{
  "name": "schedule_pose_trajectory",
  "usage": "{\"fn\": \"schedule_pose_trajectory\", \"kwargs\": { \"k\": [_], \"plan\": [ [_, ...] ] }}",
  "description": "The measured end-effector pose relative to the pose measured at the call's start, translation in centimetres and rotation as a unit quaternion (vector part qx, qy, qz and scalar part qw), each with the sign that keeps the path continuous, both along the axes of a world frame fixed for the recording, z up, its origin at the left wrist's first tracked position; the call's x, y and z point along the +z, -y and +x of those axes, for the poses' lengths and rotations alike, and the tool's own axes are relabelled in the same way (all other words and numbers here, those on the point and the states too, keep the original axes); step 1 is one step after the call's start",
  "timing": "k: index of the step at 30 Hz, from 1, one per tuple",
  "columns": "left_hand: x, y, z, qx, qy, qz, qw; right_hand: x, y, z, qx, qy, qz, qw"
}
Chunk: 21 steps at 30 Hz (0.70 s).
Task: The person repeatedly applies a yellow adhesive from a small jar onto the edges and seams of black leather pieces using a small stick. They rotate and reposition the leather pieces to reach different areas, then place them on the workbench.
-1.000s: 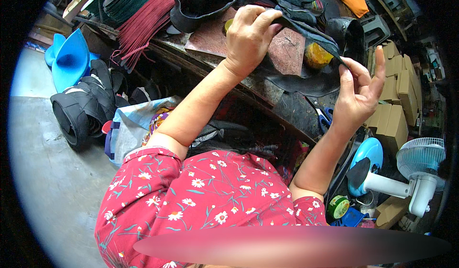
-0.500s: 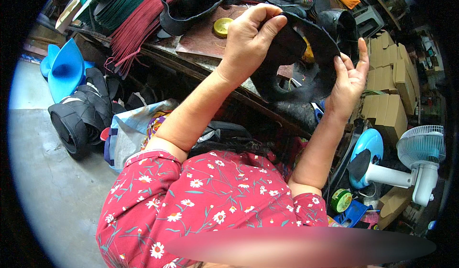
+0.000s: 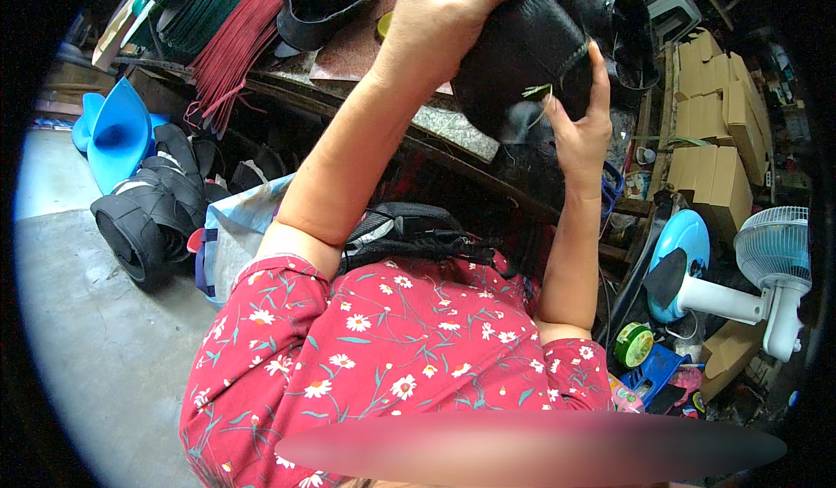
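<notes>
A floppy black sewn piece, like a shoe upper (image 3: 514,61), hangs above the workbench. Near the top of the view, my left hand (image 3: 448,13) is closed on its upper edge, thumb against fingers. My right hand (image 3: 582,135) holds its right side, with the index finger stretched up along a stitched edge and the thumb lower down. Pale loose thread ends (image 3: 537,93) stick out beside that thumb. Another black curved piece (image 3: 618,40) stands just behind to the right. Similar black pieces (image 3: 335,18) lie on the bench at the left.
Red cord bundles (image 3: 231,40) hang off the bench's left end beside dark green ones. On the floor stand black rolls (image 3: 139,227) and blue curved sheets (image 3: 122,135). To the right are cardboard boxes (image 3: 710,179), a white fan (image 3: 775,262) and a blue round stool (image 3: 684,244).
The black piece is turned from its open, holed side to a stitched face and raised. My left hand has moved up; my right hand has shifted left, its thumb now at the threads.
</notes>
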<state>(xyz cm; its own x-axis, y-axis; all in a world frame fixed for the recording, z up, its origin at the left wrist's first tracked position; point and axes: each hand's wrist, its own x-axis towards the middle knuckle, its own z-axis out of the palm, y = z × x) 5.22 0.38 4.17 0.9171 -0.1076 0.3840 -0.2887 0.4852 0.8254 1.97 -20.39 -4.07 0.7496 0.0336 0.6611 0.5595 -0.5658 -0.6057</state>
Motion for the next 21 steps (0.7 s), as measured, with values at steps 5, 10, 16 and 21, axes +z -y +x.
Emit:
{"fn": "schedule_pose_trajectory", "kwargs": {
  "k": [5, 10, 16, 21],
  "plan": [
    [-0.5, -1.6, 0.1, 0.006, -0.020, -0.032, 0.999, -0.3, 1.3, -0.3, 0.048, -0.107, 0.312, 0.943],
    [-0.8, -3.8, -0.7, -0.047, -0.019, 0.052, 0.997, 0.9, 3.3, -0.6, 0.202, -0.240, 0.526, 0.791],
    [0.3, -5.4, -1.9, -0.194, -0.101, 0.193, 0.957, 1.1, 2.9, -0.1, 0.161, -0.293, 0.439, 0.834],
    [0.4, -2.7, -2.5, -0.130, -0.084, 0.061, 0.986, 1.2, 3.4, 3.4, -0.137, -0.095, 0.052, 0.985]
  ]
}}
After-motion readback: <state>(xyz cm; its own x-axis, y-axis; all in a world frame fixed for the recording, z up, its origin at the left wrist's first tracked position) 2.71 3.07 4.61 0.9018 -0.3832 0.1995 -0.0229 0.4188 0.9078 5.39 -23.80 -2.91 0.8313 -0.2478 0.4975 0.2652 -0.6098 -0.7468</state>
